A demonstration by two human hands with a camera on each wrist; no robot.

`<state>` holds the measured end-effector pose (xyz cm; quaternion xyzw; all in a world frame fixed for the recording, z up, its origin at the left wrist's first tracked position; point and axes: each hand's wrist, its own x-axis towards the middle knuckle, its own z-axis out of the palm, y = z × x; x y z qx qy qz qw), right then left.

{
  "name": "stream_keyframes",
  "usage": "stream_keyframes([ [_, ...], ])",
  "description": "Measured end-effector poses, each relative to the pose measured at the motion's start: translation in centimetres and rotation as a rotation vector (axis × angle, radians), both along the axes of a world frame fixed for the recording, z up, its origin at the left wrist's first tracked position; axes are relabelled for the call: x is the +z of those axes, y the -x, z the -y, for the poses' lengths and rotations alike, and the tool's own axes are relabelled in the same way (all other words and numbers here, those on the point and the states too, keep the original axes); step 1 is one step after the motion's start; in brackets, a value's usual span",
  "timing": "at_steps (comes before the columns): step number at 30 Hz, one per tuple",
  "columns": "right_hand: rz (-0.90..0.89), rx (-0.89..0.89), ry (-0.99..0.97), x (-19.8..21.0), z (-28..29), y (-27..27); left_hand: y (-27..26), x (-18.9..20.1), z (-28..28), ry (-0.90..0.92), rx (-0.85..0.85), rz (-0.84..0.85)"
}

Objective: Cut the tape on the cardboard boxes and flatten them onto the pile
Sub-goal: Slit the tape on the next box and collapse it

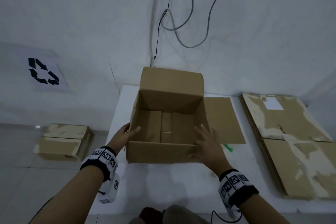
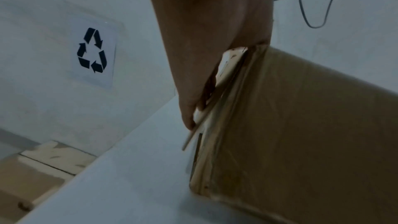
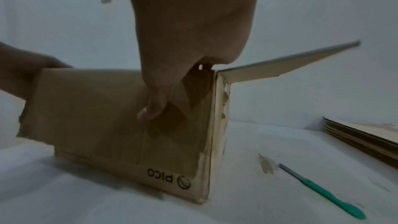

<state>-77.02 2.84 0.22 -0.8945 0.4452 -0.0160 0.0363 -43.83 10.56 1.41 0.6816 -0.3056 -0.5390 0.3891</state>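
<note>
An open cardboard box [image 1: 160,152] stands upright on the white table [image 1: 163,187], its back flap raised and its right flap [image 1: 223,120] spread out flat. My left hand [image 1: 125,135] holds the box's left wall near the front corner, thumb inside and fingers down the outside [image 2: 189,105]. My right hand [image 1: 207,143] clasps the near right corner, fingers spread over the rim and thumb [image 3: 155,106] flat on the front face of the box [image 3: 107,108]. A green-handled knife [image 1: 228,147] [image 3: 323,192] lies on the table just right of the box, in neither hand.
A pile of flattened boxes [image 1: 291,142] lies at the table's right end. A taped box [image 1: 63,142] sits on the floor at the left below a recycling sign [image 1: 43,71]. Cables [image 1: 181,23] hang on the wall behind the box.
</note>
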Motion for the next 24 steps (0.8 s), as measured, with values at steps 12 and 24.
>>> stream_keyframes([
  [12,0.523,-0.353,-0.473,13.1,1.4,-6.5,0.7,1.5,-0.6,-0.122,0.452,-0.188],
  [24,0.862,-0.697,-0.737,10.3,4.0,-4.8,0.8,4.8,2.1,0.153,0.416,-0.178],
])
